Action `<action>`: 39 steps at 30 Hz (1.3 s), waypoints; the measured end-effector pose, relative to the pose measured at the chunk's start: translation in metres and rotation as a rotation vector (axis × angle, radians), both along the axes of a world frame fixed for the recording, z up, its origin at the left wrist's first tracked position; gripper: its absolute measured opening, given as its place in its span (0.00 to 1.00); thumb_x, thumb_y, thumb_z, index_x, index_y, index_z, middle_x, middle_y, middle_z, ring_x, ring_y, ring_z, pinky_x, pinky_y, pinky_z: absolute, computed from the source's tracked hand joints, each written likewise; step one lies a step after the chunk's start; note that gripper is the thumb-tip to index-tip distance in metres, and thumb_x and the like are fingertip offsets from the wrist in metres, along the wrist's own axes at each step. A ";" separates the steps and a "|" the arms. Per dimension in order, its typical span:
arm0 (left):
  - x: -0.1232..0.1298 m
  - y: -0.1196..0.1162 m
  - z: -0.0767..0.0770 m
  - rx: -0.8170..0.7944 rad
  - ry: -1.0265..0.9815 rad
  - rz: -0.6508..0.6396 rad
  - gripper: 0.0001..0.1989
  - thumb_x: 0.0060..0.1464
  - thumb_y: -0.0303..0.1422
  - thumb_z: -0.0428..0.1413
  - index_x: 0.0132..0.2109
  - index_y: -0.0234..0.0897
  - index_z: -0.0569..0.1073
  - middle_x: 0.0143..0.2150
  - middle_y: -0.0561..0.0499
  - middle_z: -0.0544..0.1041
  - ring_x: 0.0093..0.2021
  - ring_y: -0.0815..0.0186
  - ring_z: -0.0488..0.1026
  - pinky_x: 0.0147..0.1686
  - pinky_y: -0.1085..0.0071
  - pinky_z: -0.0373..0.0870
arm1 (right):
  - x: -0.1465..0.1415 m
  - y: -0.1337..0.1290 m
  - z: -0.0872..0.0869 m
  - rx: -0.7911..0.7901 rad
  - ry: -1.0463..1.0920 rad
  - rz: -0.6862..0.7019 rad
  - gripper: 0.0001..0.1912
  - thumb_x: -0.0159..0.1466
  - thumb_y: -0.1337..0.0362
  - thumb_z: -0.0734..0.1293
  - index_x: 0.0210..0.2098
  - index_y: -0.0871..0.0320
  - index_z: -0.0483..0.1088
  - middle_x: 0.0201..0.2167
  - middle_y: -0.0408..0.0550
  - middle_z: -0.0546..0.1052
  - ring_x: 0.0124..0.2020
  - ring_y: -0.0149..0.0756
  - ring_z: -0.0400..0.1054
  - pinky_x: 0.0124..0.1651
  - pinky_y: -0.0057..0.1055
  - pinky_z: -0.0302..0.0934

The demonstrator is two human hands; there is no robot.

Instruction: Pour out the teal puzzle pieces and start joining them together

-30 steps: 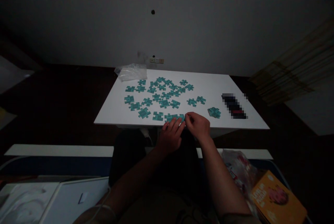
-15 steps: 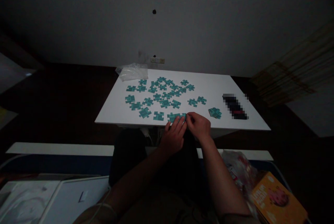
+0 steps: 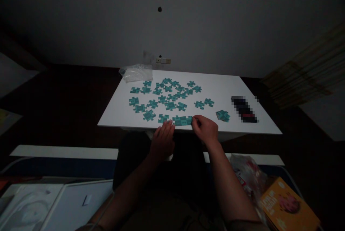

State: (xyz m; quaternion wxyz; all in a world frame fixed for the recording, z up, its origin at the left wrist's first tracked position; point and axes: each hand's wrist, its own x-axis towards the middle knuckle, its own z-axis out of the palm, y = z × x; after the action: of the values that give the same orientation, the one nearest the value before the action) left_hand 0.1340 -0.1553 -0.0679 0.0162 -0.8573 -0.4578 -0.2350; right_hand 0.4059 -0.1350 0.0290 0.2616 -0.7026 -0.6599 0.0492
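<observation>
Two joined teal jigsaw pieces [image 3: 182,120] lie flat near the table's front edge. The curled fingers of my right hand [image 3: 207,129] pinch their right end. My left hand [image 3: 163,140] is open, its outstretched fingertips touching the lower edge of a single jigsaw piece [image 3: 162,118] just left of the joined pair. Whether these two are linked, I cannot tell. Loose teal jigsaw pieces [image 3: 170,106] are spread over the table beyond my hands, and a small pile of pieces [image 3: 223,115] sits to the right of my right hand.
The white table [image 3: 113,116] carries a clear plastic bag [image 3: 138,73] at its back left and a blurred dark object [image 3: 244,109] at the right. Beside me are an orange box [image 3: 289,204], a crumpled plastic bag [image 3: 248,173] and an open white box [image 3: 78,202].
My left hand has slid left off the joined pieces to the single piece beside them, uncovering the pair. My right hand stays at the pair's right end.
</observation>
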 end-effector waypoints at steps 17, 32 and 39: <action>-0.183 0.127 0.105 -0.229 -0.409 0.691 0.44 0.71 0.44 0.58 0.87 0.29 0.68 0.93 0.27 0.62 0.94 0.32 0.55 0.92 0.29 0.55 | 0.032 0.034 0.013 0.060 0.226 -0.110 0.21 0.74 0.43 0.68 0.44 0.48 0.89 0.29 0.52 0.85 0.33 0.52 0.79 0.42 0.46 0.70; -0.172 0.119 0.109 -0.273 -0.184 0.640 0.26 0.72 0.44 0.59 0.71 0.45 0.84 0.84 0.40 0.79 0.87 0.36 0.70 0.88 0.27 0.63 | 0.022 0.030 0.016 -0.091 0.081 -0.056 0.21 0.78 0.45 0.68 0.49 0.46 0.91 0.43 0.53 0.94 0.44 0.56 0.89 0.46 0.44 0.73; -0.172 0.117 0.110 -0.281 -0.170 0.661 0.25 0.74 0.44 0.59 0.71 0.46 0.83 0.85 0.42 0.78 0.88 0.37 0.70 0.89 0.30 0.62 | 0.021 0.031 0.021 -0.113 0.098 -0.066 0.24 0.75 0.44 0.70 0.50 0.51 0.94 0.40 0.54 0.94 0.39 0.52 0.88 0.44 0.42 0.73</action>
State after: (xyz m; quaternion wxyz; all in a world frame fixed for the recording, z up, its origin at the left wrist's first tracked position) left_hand -0.0383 -0.0380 0.0417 -0.0646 -0.6343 -0.7376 -0.2224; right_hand 0.4266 -0.1039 0.0504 0.2549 -0.7343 -0.6191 0.1121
